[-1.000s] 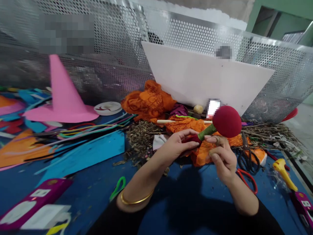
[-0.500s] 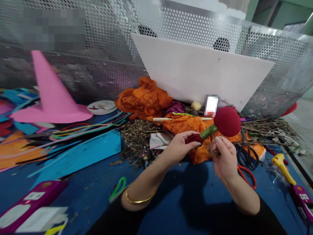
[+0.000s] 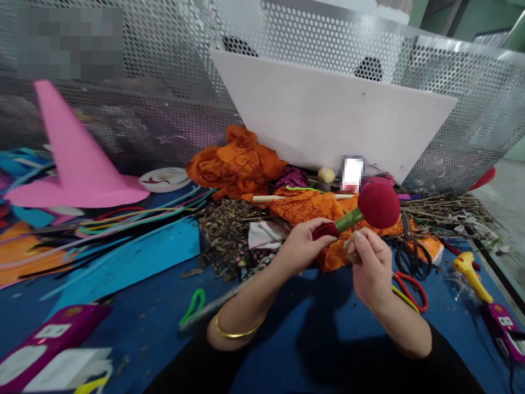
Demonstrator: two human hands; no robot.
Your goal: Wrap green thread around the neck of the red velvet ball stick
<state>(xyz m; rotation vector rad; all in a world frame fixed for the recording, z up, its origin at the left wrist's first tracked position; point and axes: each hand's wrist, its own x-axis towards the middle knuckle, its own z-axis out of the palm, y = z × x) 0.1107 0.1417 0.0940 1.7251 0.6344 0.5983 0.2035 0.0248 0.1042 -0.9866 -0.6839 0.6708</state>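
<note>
My left hand (image 3: 311, 241) is closed round the lower end of a red cloth-covered ball on a stem (image 3: 379, 206). Shiny green tape or ribbon (image 3: 348, 219) wraps the neck, and dark red cloth shows below it. The round head tilts up to the right. Just under the neck, the fingertips of my right hand (image 3: 371, 262) are pinched together; whatever lies between them is too small to make out. Orange patterned cloth (image 3: 303, 207) lies behind both hands. Black-handled scissors (image 3: 412, 251) rest to the right of my right hand, with red-handled scissors (image 3: 412, 290) nearer.
A pink cone hat (image 3: 77, 148) and blue sheet (image 3: 139, 262) lie at left. Dried plant bits (image 3: 223, 230) are heaped mid-table. A white board (image 3: 328, 109) leans on perforated metal. At right are a yellow glue gun (image 3: 471, 276) and purple power strip (image 3: 502, 328).
The view has shifted slightly to the right. My right hand has moved a little down, away from the green neck. My left hand keeps its grip on the red ball's stem.
</note>
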